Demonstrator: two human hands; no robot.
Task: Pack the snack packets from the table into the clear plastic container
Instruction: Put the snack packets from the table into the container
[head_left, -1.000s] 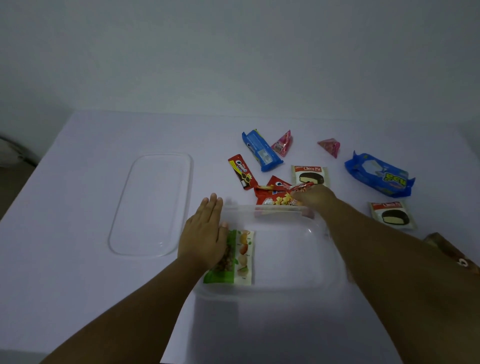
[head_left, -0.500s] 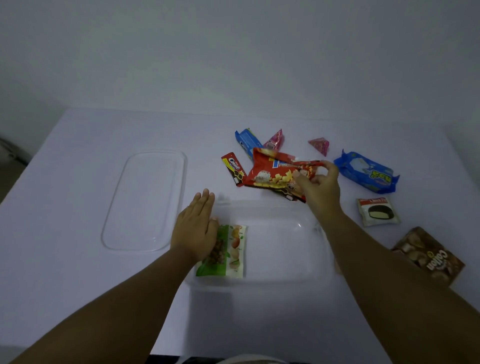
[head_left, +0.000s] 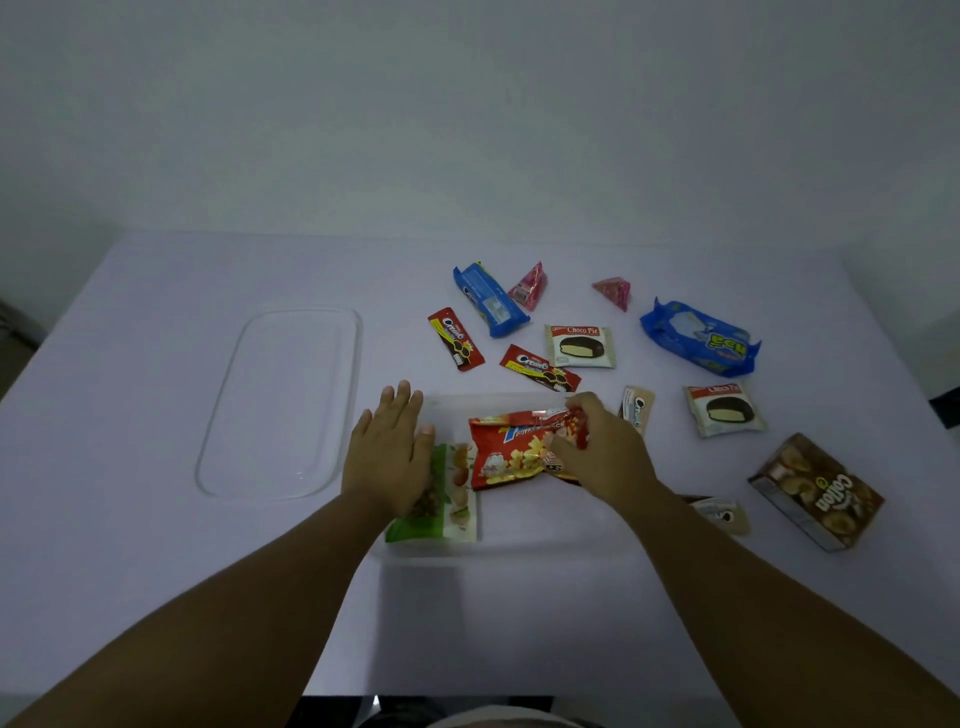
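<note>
Red foil crinkles under the right hand (head_left: 597, 452), whose grip is clenched on the right end of a red snack bag (head_left: 511, 449) held over the middle of the clear plastic container (head_left: 519, 545). Whether the bag already rests on the container floor I cannot tell. The left hand (head_left: 387, 457) lies flat, grasping nothing, its palm on the container's left wall and partly over a green nut packet (head_left: 441, 501) already inside at 9 o'clock of the red bag.

Risks, as I judge them: the puffy bag may spring up once let go and ride over the nut packet, wasting room for what remains. A dark packet seems pinched beneath the red bag, barely visible; it could slip out unnoticed. The light container may slide if the left hand lifts early. Many packets wait on the table (head_left: 156, 545) from 11 to 3 o'clock, including two Choco Pie packs (head_left: 579, 345), so careless stacking now could block the lid (head_left: 280, 402) later.
</note>
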